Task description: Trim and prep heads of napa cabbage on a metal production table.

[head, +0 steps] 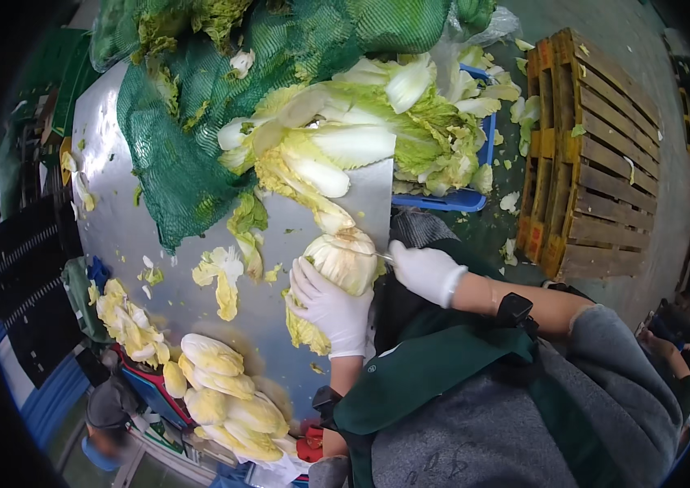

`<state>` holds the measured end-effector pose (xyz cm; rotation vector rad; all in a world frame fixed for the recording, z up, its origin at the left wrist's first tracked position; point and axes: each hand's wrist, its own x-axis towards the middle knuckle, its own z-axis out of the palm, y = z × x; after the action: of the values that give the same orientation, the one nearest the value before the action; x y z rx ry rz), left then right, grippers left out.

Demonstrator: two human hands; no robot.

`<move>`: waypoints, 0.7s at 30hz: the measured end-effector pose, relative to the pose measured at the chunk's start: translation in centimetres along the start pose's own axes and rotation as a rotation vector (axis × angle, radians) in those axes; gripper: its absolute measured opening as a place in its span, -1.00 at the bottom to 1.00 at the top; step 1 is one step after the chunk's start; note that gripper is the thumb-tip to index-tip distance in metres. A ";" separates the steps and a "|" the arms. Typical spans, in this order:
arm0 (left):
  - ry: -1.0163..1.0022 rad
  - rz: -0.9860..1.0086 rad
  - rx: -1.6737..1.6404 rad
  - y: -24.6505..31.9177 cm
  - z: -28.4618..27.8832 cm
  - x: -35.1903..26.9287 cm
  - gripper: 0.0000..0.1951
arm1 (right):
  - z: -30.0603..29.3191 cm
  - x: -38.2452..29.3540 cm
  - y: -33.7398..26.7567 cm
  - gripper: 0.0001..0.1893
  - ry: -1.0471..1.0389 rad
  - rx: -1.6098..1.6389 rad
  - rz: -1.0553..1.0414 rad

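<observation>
My left hand [329,305], in a white glove, is shut on a napa cabbage [348,262] at the edge of a metal table. The cabbage's cut base faces away from me, and pale yellow-green leaves hang below my palm. In my right hand [425,272], also gloved, is a knife [385,257]; only a short stretch of its thin blade shows, its tip at the side of the cabbage near the base. Just beyond lie loose outer cabbage leaves [326,149] in a heap.
Green mesh sacks [198,140] cover the far side of the metal table [284,256]. Trimmed cabbages [229,396] are piled at lower left. A blue crate [470,200] full of leaves stands right of the table, near stacked wooden pallets [613,183]. Another person [110,402] is at lower left.
</observation>
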<state>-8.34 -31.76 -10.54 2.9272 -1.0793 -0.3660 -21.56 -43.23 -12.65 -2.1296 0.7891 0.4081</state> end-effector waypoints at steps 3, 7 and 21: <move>-0.095 0.023 -0.013 -0.7 -1.6 1.3 0.21 | -0.4 -1.8 2.4 -0.81 -0.080 0.014 0.053; -0.248 0.124 -0.356 -4.3 -3.1 6.0 0.21 | 0.5 0.4 3.4 -0.80 0.069 0.002 -0.015; -0.184 0.034 -0.130 -1.6 -4.7 7.2 -0.05 | 0.1 -0.4 5.2 -0.80 0.324 -0.130 -0.096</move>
<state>-0.99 -35.48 -7.68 2.8014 -1.0771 -0.6894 -25.24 -45.49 -15.51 -2.3800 0.8551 0.0635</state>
